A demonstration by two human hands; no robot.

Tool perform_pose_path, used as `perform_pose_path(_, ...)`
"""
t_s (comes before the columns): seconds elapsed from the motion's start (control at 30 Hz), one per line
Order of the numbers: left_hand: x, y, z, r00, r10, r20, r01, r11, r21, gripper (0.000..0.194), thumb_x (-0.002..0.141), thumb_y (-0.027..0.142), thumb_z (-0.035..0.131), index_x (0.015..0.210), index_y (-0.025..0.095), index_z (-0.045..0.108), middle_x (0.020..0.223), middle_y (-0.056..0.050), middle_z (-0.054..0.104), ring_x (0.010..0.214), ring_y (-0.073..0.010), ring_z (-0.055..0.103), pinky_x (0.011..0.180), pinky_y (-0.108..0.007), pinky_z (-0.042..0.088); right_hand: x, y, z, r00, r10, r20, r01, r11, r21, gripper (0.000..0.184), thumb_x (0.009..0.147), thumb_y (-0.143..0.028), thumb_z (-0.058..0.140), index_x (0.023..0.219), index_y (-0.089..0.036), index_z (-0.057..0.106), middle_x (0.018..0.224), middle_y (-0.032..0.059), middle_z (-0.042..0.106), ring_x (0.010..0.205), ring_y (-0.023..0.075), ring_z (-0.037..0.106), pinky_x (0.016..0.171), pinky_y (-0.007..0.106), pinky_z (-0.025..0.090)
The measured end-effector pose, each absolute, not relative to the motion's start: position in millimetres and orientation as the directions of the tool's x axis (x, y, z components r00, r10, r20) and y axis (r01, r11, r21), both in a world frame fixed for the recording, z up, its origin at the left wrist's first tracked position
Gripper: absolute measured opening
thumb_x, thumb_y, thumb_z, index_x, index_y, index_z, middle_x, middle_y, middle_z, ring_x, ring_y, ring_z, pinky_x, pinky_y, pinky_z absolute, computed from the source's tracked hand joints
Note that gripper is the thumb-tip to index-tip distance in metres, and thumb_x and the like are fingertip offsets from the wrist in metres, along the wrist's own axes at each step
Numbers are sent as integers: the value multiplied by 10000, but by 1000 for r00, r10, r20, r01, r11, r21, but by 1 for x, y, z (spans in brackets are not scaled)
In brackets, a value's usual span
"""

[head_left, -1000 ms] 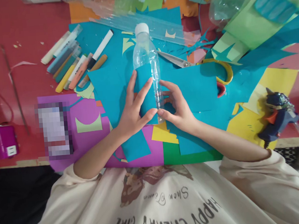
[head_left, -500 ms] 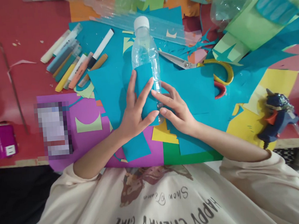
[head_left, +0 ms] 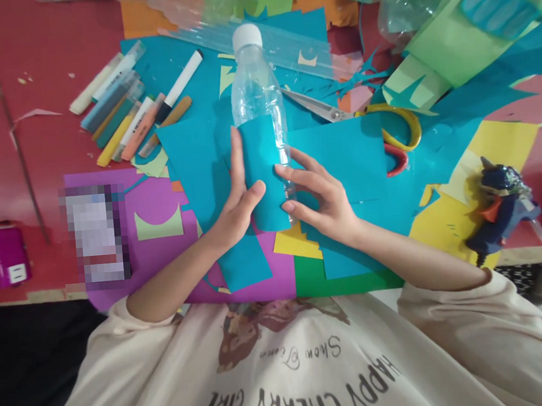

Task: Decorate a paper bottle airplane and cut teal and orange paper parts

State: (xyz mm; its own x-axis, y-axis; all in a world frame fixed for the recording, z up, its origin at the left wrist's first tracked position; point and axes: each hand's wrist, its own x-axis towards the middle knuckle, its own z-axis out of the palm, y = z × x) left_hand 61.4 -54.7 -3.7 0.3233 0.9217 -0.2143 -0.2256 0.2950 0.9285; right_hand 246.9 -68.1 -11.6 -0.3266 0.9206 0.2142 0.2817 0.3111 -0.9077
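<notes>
A clear plastic bottle point(head_left: 254, 82) with a white cap lies on blue paper, its cap pointing away from me. A piece of blue paper point(head_left: 263, 166) curves around its lower body. My left hand point(head_left: 241, 199) grips the left side, thumb on the blue paper and a finger along the edge. From the right, my right hand point(head_left: 322, 202) holds the bottle, fingertips resting on the paper's right edge. Clear plastic shows between that edge and my right fingers. The undersides of the bottle and paper are hidden.
Scissors point(head_left: 322, 105) with yellow and red handles lie right of the bottle. Several markers point(head_left: 123, 114) sit at the left, above a blurred phone point(head_left: 95, 232). A blue glue gun point(head_left: 500, 216) rests on yellow paper point(head_left: 446, 220). Paper scraps and clear plastic bottles point(head_left: 419, 3) lie farther back.
My left fingers have moved from the top of the blue paper to its left side. The bottle has tilted slightly, its cap shifting left. My right hand stays at the right side.
</notes>
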Motion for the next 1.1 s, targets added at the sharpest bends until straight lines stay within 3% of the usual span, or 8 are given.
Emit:
perform_pose_path(0.07,64,-55,-2,302,923,-238,-327,335,884,866,848,564,671,1547,451,174,1659,102,219,1547,-264,191,1257,-437,273,247,-69,-11,-335,917,218,273,316,-909,498,907,-574,571,1293,-269,647,1401,82,605,1406,315,480,931,451,626)
perform_pose_path(0.13,66,-55,0,310,890,-334,-372,437,819,834,835,574,677,1531,365,270,1566,2,434,1486,-314,342,1184,-490,389,246,-70,-11,-337,915,221,257,315,-914,516,900,-593,568,1291,-267,654,1409,84,601,1394,310,497,934,438,627)
perform_pose_path(0.3,64,-53,0,361,808,-467,-382,584,716,706,733,627,737,1286,220,572,1291,-81,678,1357,-366,512,1065,-476,504,243,-73,-16,-378,898,226,261,338,-904,565,900,-638,524,1312,-270,640,1424,91,587,1375,308,519,965,464,610)
perform_pose_path(0.53,65,-48,-3,270,839,-472,-402,544,737,655,672,541,800,1216,222,623,1176,-66,737,1337,-359,537,1049,-468,508,250,-66,-19,-400,861,313,405,473,-783,540,889,-632,542,1324,-321,619,1598,68,373,1449,365,402,1063,589,504)
perform_pose_path(0.63,64,-48,-1,278,822,-497,-412,569,712,569,648,515,827,1120,242,666,1117,-38,760,1328,-359,542,1058,-480,500,251,-65,-18,-440,828,348,398,528,-751,530,896,-617,543,1332,-320,598,1569,77,420,1458,364,388,1071,624,481)
perform_pose_path(0.77,61,-47,-1,335,803,-492,-420,595,685,484,624,540,823,994,255,693,1068,5,771,1326,-375,541,1052,-475,504,248,-69,-18,-467,792,394,371,580,-725,494,926,-570,530,1333,-297,587,1532,99,471,1449,333,414,1023,568,545)
perform_pose_path(0.9,59,-46,0,368,811,-456,-427,582,692,487,655,554,804,1009,240,686,1083,-8,765,1328,-381,538,1056,-483,497,246,-71,-20,-439,768,465,344,622,-703,482,941,-528,536,1343,-267,580,1504,123,500,1432,303,447,954,488,606)
perform_pose_path(1.1,59,-46,-1,380,803,-460,-424,593,684,551,654,580,809,1061,232,680,1113,-35,759,1336,-386,525,1055,-502,495,247,-71,-20,-451,804,388,380,567,-731,512,933,-586,508,1329,-273,599,1497,117,513,1439,308,438,964,516,600)
